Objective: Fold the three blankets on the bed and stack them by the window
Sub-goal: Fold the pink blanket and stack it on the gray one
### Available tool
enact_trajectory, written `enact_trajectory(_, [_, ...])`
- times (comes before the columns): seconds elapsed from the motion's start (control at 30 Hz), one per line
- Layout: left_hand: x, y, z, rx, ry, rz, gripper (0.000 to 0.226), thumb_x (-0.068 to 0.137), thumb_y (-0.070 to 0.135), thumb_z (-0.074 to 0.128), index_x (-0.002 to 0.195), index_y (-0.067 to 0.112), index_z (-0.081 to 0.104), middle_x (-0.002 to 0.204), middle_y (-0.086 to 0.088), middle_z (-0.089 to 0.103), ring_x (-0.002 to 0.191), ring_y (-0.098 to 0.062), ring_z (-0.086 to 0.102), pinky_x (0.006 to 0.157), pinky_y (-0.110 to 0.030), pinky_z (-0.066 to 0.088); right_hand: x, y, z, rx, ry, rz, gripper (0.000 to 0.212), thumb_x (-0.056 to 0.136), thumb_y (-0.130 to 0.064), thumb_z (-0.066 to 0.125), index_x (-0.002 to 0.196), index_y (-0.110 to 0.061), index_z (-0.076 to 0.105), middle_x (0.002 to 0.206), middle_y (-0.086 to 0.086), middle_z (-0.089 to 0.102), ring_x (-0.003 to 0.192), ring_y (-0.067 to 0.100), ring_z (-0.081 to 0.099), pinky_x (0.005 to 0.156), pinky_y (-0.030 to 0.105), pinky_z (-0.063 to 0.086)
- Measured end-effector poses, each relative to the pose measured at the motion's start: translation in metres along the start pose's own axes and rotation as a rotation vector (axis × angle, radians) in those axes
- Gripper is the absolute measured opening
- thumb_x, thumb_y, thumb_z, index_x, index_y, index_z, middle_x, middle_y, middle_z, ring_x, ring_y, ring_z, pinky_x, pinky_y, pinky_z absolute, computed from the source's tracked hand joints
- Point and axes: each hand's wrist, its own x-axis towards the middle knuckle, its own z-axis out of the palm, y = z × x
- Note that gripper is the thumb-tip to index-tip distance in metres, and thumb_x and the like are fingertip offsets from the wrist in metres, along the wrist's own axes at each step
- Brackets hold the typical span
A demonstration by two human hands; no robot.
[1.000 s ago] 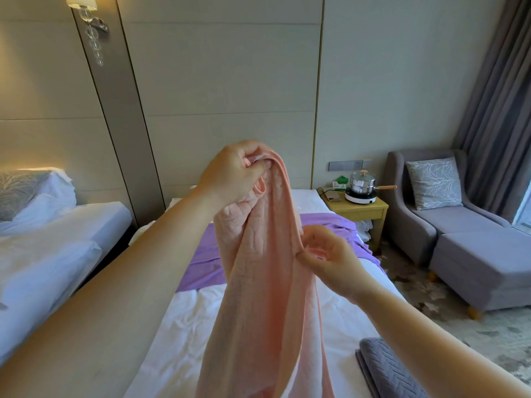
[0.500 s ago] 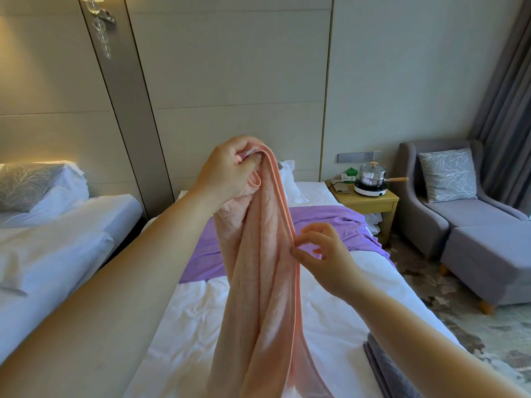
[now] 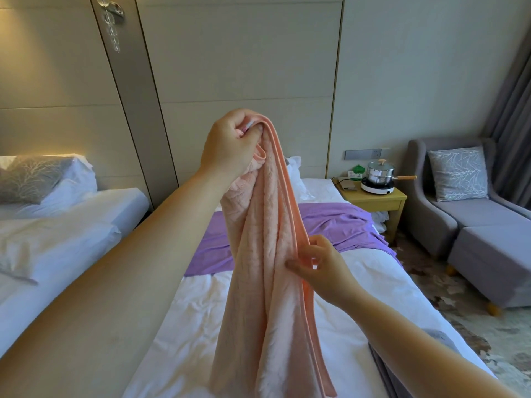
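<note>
A pink blanket hangs down in front of me over the white bed. My left hand grips its bunched top corners, held high. Lower down, my right hand pinches the blanket's right edge between thumb and fingers. A purple blanket lies spread across the bed behind it. A grey blanket shows at the bed's near right edge, mostly hidden by my right forearm.
A second white bed with pillows stands to the left. At right are a wooden nightstand carrying a steel pot, a grey armchair with a cushion, a grey footstool and grey curtains.
My right hand has slid down the pink blanket's right edge, from mid-height to lower. My left hand keeps its grip at the top. The view has shifted slightly left and down.
</note>
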Motion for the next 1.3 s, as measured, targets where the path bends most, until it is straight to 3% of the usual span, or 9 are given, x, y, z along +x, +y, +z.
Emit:
enact_trajectory(0.2, [0.010, -0.022, -0.013, 0.091, 0.100, -0.082, 0.015, 0.084, 0.024, 0.054, 0.073, 0.033, 0.059, 0.066, 0.013, 0.061, 0.063, -0.008, 0.062, 0.061, -0.023, 0.047, -0.007, 0.011, -0.014, 0.105, -0.002, 0.163, 0.015, 0.088, -0.020, 0.064, 0.076, -0.013, 0.070, 0.066, 0.008, 0.060, 0.062, 0.014, 0.050, 0.063, 0.031, 0.041])
enact_trajectory(0.33, [0.008, -0.056, -0.028, 0.295, 0.104, -0.264, 0.006, 0.083, 0.023, 0.057, 0.087, 0.024, 0.062, 0.085, -0.002, 0.068, 0.086, -0.027, 0.066, 0.073, -0.031, 0.049, 0.002, 0.000, -0.042, 0.420, 0.052, 0.241, 0.019, 0.091, -0.020, 0.057, 0.073, -0.018, 0.062, 0.065, -0.006, 0.053, 0.061, 0.008, 0.046, 0.057, 0.022, 0.038])
enact_trajectory(0.43, [-0.017, -0.064, -0.019, 0.384, -0.287, -0.293, 0.047, 0.080, 0.029, 0.075, 0.123, 0.020, 0.057, 0.115, -0.002, 0.062, 0.094, -0.020, 0.062, 0.073, -0.020, 0.045, 0.012, -0.016, -0.060, 0.415, -0.054, 0.140, 0.008, 0.093, -0.023, 0.058, 0.088, -0.028, 0.064, 0.080, -0.007, 0.069, 0.072, 0.008, 0.058, 0.070, 0.024, 0.046])
enact_trajectory(0.53, [-0.060, -0.047, 0.007, 0.158, -0.862, -0.224, 0.095, 0.064, 0.058, 0.072, 0.145, 0.026, 0.033, 0.147, 0.013, 0.039, 0.129, 0.000, 0.043, 0.104, -0.015, 0.033, 0.021, -0.032, -0.068, 0.368, -0.269, 0.048, 0.012, 0.093, -0.017, 0.058, 0.100, -0.026, 0.054, 0.076, -0.002, 0.065, 0.068, 0.014, 0.051, 0.064, 0.026, 0.042])
enact_trajectory(0.67, [-0.087, -0.039, 0.030, -0.018, -1.152, -0.272, 0.039, 0.086, 0.043, 0.061, 0.121, 0.026, 0.056, 0.119, 0.009, 0.062, 0.107, 0.001, 0.055, 0.096, -0.020, 0.043, 0.025, -0.040, -0.077, 0.351, -0.426, 0.012, 0.018, 0.093, -0.014, 0.059, 0.101, -0.016, 0.043, 0.078, -0.005, 0.070, 0.066, 0.006, 0.053, 0.059, 0.015, 0.042])
enact_trajectory(0.8, [-0.085, -0.041, 0.033, 0.010, -1.071, -0.330, 0.020, 0.087, 0.038, 0.066, 0.081, 0.020, 0.061, 0.073, 0.013, 0.054, 0.072, -0.003, 0.049, 0.074, -0.020, 0.040, 0.023, -0.030, -0.084, 0.372, -0.336, 0.058, 0.024, 0.087, -0.017, 0.067, 0.097, -0.020, 0.045, 0.090, 0.016, 0.068, 0.078, 0.019, 0.053, 0.070, 0.034, 0.039])
enact_trajectory(1.0, [-0.063, -0.044, 0.026, -0.055, -0.728, -0.219, 0.010, 0.087, 0.022, 0.067, 0.078, 0.016, 0.067, 0.070, 0.010, 0.054, 0.068, -0.002, 0.048, 0.068, -0.016, 0.039, 0.011, -0.003, -0.090, 0.373, -0.326, 0.069, 0.026, 0.082, -0.012, 0.073, 0.092, -0.030, 0.056, 0.085, 0.011, 0.056, 0.080, 0.023, 0.047, 0.077, 0.041, 0.038])
enact_trajectory(1.17, [-0.037, -0.050, 0.006, -0.047, -0.508, -0.195, 0.012, 0.090, 0.016, 0.064, 0.091, 0.004, 0.066, 0.069, 0.018, 0.062, 0.067, 0.008, 0.052, 0.067, -0.009, 0.038, 0.008, 0.010, -0.098, 0.102, -0.321, 0.101, 0.023, 0.078, -0.022, 0.076, 0.076, -0.038, 0.061, 0.069, -0.016, 0.056, 0.067, 0.004, 0.050, 0.066, 0.022, 0.039])
enact_trajectory(1.3, [-0.019, -0.061, -0.013, 0.014, -0.288, -0.203, 0.004, 0.090, 0.018, 0.064, 0.088, 0.014, 0.066, 0.073, 0.007, 0.056, 0.067, -0.001, 0.048, 0.063, -0.013, 0.038, 0.013, 0.017, -0.107, -0.043, -0.279, 0.124, 0.014, 0.079, -0.025, 0.075, 0.077, -0.020, 0.062, 0.069, -0.012, 0.052, 0.067, 0.007, 0.045, 0.065, 0.027, 0.034])
